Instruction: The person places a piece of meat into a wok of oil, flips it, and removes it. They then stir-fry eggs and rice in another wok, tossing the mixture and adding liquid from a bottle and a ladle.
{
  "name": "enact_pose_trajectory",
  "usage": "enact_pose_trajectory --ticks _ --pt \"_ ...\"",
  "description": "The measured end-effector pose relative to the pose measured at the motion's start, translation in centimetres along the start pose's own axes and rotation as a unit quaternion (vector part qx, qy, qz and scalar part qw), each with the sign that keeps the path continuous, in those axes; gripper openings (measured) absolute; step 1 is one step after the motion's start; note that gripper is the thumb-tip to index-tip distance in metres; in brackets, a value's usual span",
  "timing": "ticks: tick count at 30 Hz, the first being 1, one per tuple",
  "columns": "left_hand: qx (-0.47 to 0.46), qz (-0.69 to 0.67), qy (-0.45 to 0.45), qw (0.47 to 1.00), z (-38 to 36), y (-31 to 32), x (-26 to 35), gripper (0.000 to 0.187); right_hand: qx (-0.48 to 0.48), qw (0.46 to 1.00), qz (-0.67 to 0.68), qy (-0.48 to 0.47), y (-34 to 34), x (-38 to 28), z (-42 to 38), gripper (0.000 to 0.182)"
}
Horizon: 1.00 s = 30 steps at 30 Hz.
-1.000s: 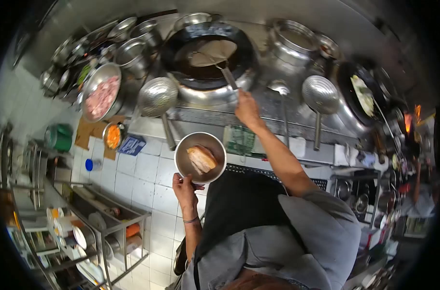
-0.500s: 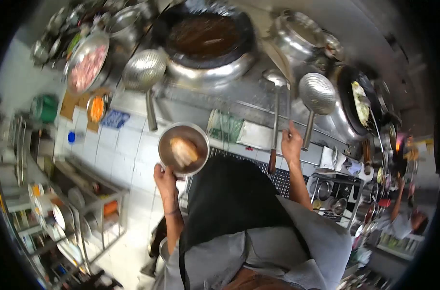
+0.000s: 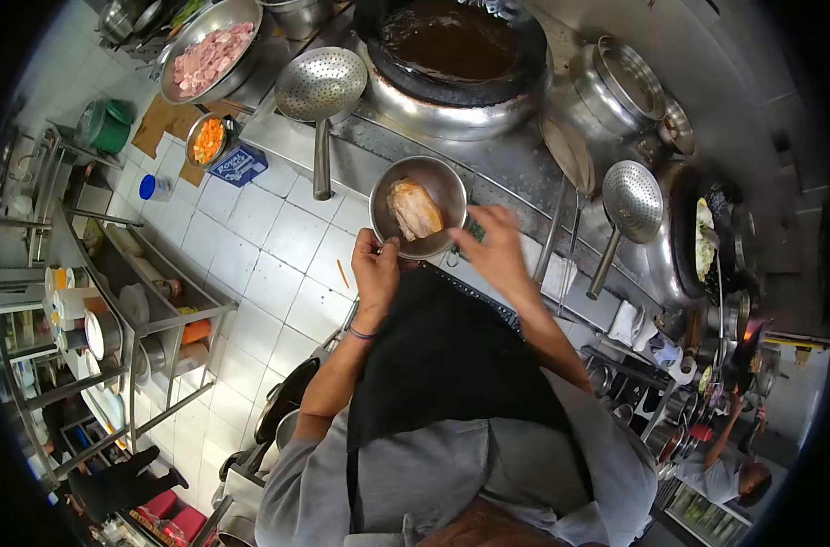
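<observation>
A round metal bowl (image 3: 384, 223) with a browned piece of meat (image 3: 415, 210) in it is held in front of the body. My left hand (image 3: 376, 272) grips its lower left rim, fingers closed on it. Beside the bowl's right rim is my right hand (image 3: 494, 244), slightly blurred, with its fingers spread. Above stands a wok (image 3: 401, 77) of dark liquid. A perforated ladle (image 3: 322, 87) lies up and left of the bowl.
A bowl of raw meat pieces (image 3: 216, 59) and a small bowl of diced orange food (image 3: 208, 139) are at upper left. Another perforated ladle (image 3: 632, 202) lies right, near a second wok (image 3: 675, 237). Metal shelving (image 3: 137, 328) stands left. A co-worker (image 3: 720, 469) is at far right.
The bowl and my left hand have moved right and up in view. My right hand has come left from the counter's edge to the bowl's right side. The camera view has shifted too.
</observation>
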<state>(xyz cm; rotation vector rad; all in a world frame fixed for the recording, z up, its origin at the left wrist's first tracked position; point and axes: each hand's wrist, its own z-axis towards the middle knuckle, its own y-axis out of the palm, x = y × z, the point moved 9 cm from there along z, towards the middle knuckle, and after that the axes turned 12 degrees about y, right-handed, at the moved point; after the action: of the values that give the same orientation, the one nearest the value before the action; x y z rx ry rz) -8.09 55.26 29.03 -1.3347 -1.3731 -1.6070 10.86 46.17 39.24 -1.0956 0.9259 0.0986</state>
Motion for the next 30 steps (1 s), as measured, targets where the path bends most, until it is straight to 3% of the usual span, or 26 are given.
enact_pose_trajectory --ticks 4,9,11,15,18,23,25,27,30 --pt "0.019 0.019 0.015 1.0 0.3 0.3 0.5 0.011 -0.042 0.988 -0.149 -0.007 6.2 -1.7 1.3 0.044" --pt "0.053 -0.008 0.041 0.998 0.8 -1.1 -0.7 0.009 -0.066 0.992 -0.105 -0.024 8.5 -3.7 0.7 0.046" --pt "0.051 0.055 0.074 0.994 0.8 -1.5 0.6 0.008 -0.074 0.992 -0.089 -0.041 9.8 -4.2 0.5 0.046" --pt "0.057 -0.039 0.028 0.997 2.6 -1.6 1.1 0.009 0.011 0.991 -0.04 -0.126 8.5 -6.2 2.5 0.042" --pt "0.041 -0.097 -0.001 0.994 4.2 -1.1 0.3 0.009 -0.018 0.99 -0.019 -0.136 7.3 -6.9 5.6 0.042" --pt "0.02 -0.119 0.004 0.993 6.4 0.3 -0.1 0.011 -0.124 0.991 0.031 -0.031 3.6 -6.5 11.0 0.036" --pt "0.031 -0.132 -0.008 0.991 6.9 -0.2 -1.1 0.015 -0.079 0.989 0.098 -0.08 -0.2 -8.7 12.8 0.035" --pt "0.032 -0.125 -0.018 0.992 7.0 -0.9 -0.9 0.016 0.036 0.977 -0.044 -0.205 -3.8 -11.6 13.9 0.038" --pt "0.027 -0.133 -0.038 0.99 6.4 -1.7 -1.4 0.013 0.121 0.93 -0.206 -0.278 -4.7 -12.6 17.0 0.044"
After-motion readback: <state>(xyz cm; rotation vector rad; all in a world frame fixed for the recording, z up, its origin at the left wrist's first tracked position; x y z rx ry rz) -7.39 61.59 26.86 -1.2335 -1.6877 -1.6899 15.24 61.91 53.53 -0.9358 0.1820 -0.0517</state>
